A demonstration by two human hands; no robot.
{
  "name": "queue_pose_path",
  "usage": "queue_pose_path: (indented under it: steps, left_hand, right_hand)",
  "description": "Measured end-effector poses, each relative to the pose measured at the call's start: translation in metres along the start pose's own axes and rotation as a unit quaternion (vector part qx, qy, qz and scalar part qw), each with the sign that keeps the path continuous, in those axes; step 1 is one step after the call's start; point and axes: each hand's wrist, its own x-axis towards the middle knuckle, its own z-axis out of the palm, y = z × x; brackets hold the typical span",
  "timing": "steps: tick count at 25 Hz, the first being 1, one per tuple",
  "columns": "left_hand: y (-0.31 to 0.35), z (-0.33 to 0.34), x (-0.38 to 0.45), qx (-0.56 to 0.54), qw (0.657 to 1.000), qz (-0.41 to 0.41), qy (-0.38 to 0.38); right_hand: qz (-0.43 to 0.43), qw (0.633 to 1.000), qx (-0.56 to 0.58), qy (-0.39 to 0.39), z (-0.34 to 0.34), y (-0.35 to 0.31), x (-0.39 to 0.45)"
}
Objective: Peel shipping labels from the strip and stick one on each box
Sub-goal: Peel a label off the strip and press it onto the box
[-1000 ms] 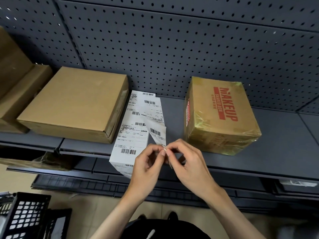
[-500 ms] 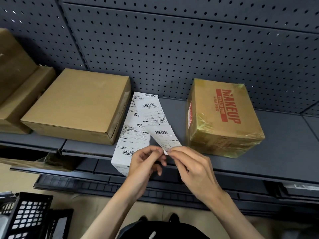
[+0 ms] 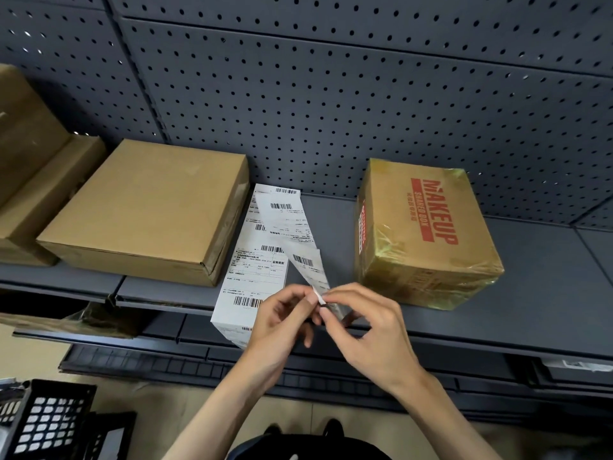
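Plain box [image 3: 146, 210] on shelf [image 3: 547, 293], left; top bare, no label seen.

Label strip [image 3: 262, 260] lies between boxes, near end overhanging shelf edge. One end lifted toward me.

Left hand [image 3: 282, 323]: grip narrow, pinching lifted corner. Right hand [image 3: 368, 330]: grip narrow, pinching same corner [image 3: 317, 296].

I judge paper light, limp, tears easily; adhesive face will cling to skin. Hold by extreme corner only, peel slow, low angle.

Makeup box [image 3: 428, 234] right; glossy tape wrap, likely slick, so press label firmly.
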Motion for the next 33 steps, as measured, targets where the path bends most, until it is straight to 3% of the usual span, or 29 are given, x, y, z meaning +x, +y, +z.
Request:
queue_pose_path:
  steps: [4, 9, 12, 23, 28, 33]
  left_hand:
    - [-0.005, 0.001, 0.000, 0.077, 0.996, 0.049, 0.000]
    - [-0.006, -0.001, -0.001, 0.267, 0.951, 0.154, -0.004]
    - [-0.007, 0.000, -0.003, 0.320, 0.928, 0.190, 0.007]
    - [-0.011, -0.003, 0.001, 0.204, 0.973, 0.109, 0.016]
    - [-0.009, -0.002, 0.001, 0.098, 0.993, 0.062, 0.010]
    - [-0.009, -0.004, 0.002, 0.113, 0.992, 0.057, 0.000]
  right_hand:
    - [0.069, 0.997, 0.024, -0.013, -0.004, -0.003, 0.011]
    - [0.010, 0.992, -0.110, -0.061, -0.007, 0.000, 0.012]
    - [-0.008, 0.985, -0.160, -0.071, -0.006, 0.000, 0.010]
    - [0.016, 0.995, -0.088, -0.041, -0.001, 0.000, 0.008]
    - [-0.016, 0.997, -0.068, -0.026, -0.001, 0.003, 0.004]
    - [0.016, 0.999, -0.050, -0.012, 0.003, 0.003, 0.003]
